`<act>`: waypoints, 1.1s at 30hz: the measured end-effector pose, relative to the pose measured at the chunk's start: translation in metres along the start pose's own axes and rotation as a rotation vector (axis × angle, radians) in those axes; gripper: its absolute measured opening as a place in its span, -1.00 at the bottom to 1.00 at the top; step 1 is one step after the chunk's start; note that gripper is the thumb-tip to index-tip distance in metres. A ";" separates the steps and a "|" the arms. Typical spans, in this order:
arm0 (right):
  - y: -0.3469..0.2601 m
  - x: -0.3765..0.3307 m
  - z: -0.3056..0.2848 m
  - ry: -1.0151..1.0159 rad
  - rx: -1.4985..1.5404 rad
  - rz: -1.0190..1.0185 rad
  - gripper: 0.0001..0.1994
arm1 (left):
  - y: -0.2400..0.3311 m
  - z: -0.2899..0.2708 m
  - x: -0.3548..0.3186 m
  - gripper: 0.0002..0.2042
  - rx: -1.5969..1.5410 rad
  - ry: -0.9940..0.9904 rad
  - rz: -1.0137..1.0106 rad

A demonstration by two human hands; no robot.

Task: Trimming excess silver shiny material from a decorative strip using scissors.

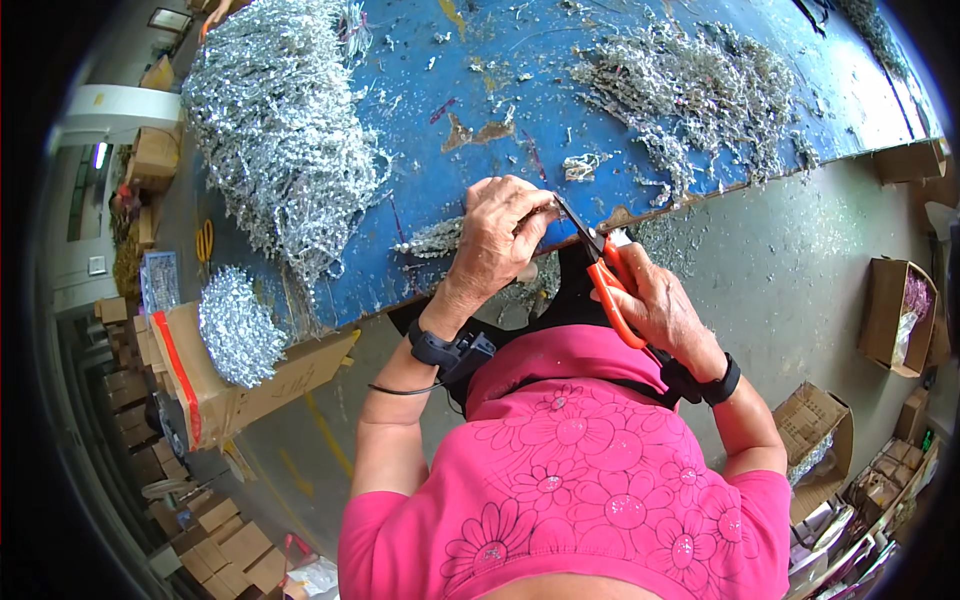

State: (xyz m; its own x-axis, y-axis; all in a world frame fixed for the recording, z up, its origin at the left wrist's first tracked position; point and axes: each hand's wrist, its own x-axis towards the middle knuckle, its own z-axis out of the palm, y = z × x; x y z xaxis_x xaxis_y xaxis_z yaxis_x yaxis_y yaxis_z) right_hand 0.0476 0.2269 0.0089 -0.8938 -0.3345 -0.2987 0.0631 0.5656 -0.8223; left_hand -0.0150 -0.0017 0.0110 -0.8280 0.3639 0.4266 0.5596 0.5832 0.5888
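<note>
My right hand (660,305) is wrapped round the handles of a pair of scissors (612,292) with orange-red grips and dark blades. The blades point up and left, their tips close to the fingertips of my left hand (495,235). That hand is closed at the table's front edge, fingers pinched together. A silver tinsel sprig (432,238) sticks out from its left side. What lies right between the pinched fingertips is too small to make out. Close by on the table is a small pale tangle of ties (584,166).
A tall heap of shiny silver tinsel (280,130) covers the table's left; looser silver sprigs (700,95) lie at right. The blue tabletop (430,120) is littered with scraps. A cardboard box (250,370) holds a tinsel bunch (240,325) at left. Yellow-handled scissors (204,240) hang nearby.
</note>
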 end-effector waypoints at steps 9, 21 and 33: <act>0.003 -0.005 -0.003 0.068 0.372 0.085 -0.65 | 0.001 -0.003 0.002 -0.91 -0.047 -0.006 -0.073; -0.010 -0.011 -0.013 -0.106 0.140 0.068 -0.39 | -0.004 -0.013 0.001 -0.78 -0.273 -0.055 -0.290; -0.027 -0.009 -0.009 -0.094 -0.042 0.019 -0.25 | 0.003 -0.020 0.005 -0.77 -0.284 -0.131 -0.336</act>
State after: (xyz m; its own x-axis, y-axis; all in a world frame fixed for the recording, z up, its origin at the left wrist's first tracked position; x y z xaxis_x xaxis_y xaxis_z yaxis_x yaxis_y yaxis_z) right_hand 0.0497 0.2213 0.0380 -0.8468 -0.3920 -0.3595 0.0590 0.6025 -0.7959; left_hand -0.0170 -0.0126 0.0288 -0.9525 0.2876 0.1002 0.2314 0.4695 0.8521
